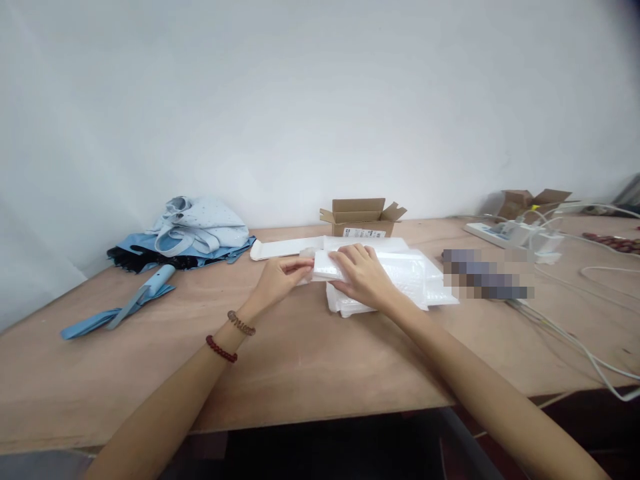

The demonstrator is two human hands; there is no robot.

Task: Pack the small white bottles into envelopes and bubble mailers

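In the middle of the table, my right hand (364, 275) grips a slim white box (326, 265) from above, thumb on the near side and fingers over the top. Clear bubble wrap bags (407, 270) lie under and to the right of the box. My left hand (279, 280), a bead bracelet and a red one on its wrist, has its fingertips pinched together at the left end of the box. They close on the thin clear plastic edge (306, 272) there. Behind my hands lies another flat white piece (287, 249), partly covered.
An open brown cardboard box (363, 215) stands at the back. A blue umbrella (163, 277) and a pale cloth bag (205, 223) lie left. To the right are a blurred-out object (485, 273), a power strip (493, 235) with plugs, white cables and another carton (533, 203).
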